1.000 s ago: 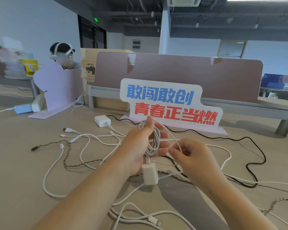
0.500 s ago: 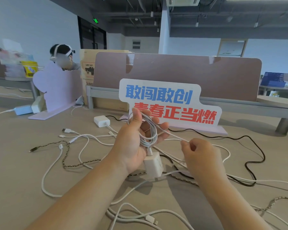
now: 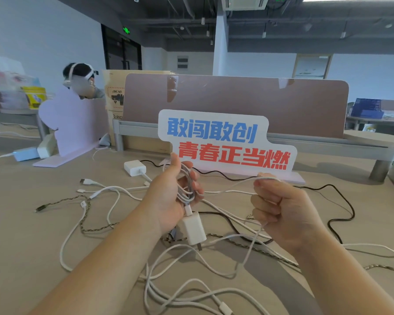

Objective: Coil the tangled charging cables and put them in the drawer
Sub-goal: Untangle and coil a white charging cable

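Note:
My left hand (image 3: 171,201) grips a small coil of white charging cable (image 3: 187,185) above the desk, thumb up, with the white plug adapter (image 3: 192,228) hanging below the palm. From the coil the loose end of the same white cable runs right to my right hand (image 3: 280,208), which pinches it in a fist at about the same height. Under both hands lies a tangle of several cables: white ones (image 3: 187,289), a braided one (image 3: 82,214) and a black one (image 3: 341,214). No drawer is in view.
A second white charger (image 3: 134,167) lies on the beige desk (image 3: 21,223) behind my left hand. A slogan sign (image 3: 223,142) and a brown divider panel (image 3: 237,103) stand at the back. A person wearing a headset (image 3: 80,80) sits at far left.
My right hand has pulled the loose cable end out to the right and upward, away from the coil. The left hand has tilted, thumb up, keeping hold of the coil.

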A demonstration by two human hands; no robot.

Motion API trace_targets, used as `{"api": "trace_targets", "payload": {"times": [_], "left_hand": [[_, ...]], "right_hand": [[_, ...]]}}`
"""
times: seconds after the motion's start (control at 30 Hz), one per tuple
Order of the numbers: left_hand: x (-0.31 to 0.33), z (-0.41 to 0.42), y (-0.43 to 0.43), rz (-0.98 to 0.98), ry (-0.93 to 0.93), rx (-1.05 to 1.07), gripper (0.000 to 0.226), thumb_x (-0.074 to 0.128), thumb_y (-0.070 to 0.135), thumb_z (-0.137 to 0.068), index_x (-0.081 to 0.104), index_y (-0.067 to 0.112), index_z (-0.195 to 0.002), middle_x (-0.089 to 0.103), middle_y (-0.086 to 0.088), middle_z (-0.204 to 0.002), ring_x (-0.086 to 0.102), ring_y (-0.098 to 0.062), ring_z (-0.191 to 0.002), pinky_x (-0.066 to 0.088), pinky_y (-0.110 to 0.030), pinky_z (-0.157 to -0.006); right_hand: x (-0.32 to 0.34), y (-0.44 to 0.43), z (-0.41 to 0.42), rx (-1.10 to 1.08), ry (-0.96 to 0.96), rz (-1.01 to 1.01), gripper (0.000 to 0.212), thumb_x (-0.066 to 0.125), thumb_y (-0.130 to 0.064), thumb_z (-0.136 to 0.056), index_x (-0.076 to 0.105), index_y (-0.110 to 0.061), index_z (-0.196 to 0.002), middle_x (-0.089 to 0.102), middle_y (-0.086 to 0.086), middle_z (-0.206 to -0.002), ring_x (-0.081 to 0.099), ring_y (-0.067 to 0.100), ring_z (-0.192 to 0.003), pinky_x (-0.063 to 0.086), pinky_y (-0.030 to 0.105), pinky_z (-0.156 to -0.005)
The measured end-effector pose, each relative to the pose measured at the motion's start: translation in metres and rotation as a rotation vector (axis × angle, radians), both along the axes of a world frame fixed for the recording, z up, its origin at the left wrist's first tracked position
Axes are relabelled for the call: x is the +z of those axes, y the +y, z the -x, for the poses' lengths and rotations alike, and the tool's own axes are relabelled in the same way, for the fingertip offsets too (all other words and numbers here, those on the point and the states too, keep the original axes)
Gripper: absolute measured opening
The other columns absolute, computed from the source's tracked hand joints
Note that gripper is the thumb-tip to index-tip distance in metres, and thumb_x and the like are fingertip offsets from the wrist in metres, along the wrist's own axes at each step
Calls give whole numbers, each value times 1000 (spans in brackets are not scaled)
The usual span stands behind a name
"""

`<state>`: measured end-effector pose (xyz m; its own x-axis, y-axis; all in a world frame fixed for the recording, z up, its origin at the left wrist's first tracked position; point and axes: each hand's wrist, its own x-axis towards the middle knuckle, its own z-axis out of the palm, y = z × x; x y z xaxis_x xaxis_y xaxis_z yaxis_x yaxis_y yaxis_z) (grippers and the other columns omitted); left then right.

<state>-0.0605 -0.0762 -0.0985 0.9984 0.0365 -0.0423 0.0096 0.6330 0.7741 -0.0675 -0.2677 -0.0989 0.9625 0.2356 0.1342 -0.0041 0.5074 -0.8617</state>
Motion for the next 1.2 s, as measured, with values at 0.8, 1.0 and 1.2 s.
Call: {"api": "trace_targets", "payload": {"times": [0.8,1.0,1.2], "left_hand": [[-8,24,-20,-857,-44,-671,63,55,79,-62,61,19,-83,56,3,-69,33,-6,-51,28,-10,-38],[-11,10,-17,-811,-147,-126,40,51,55,-85,66,17,-81,55,1,-64,40,-10,-48,32,-19,-41],[4,6,-4,-285,-64,98,49,38,51,-95,66,11,-89,71,-6,-72,62,-14,-53,54,-27,-50]], "right_hand": [[-27,29,3,-900,-699,738,5,68,-18,-83,64,-18,-79,61,-3,-66,55,14,-60,49,34,-57],[-17,30,7,-529,-318,579,15,66,-25,-83,63,-12,-76,50,3,-51,44,16,-41,41,33,-45],[-16,21,5,429,52,345,18,61,-15,-83,56,-16,-66,34,-5,-54,26,2,-34,22,13,-28]]}}
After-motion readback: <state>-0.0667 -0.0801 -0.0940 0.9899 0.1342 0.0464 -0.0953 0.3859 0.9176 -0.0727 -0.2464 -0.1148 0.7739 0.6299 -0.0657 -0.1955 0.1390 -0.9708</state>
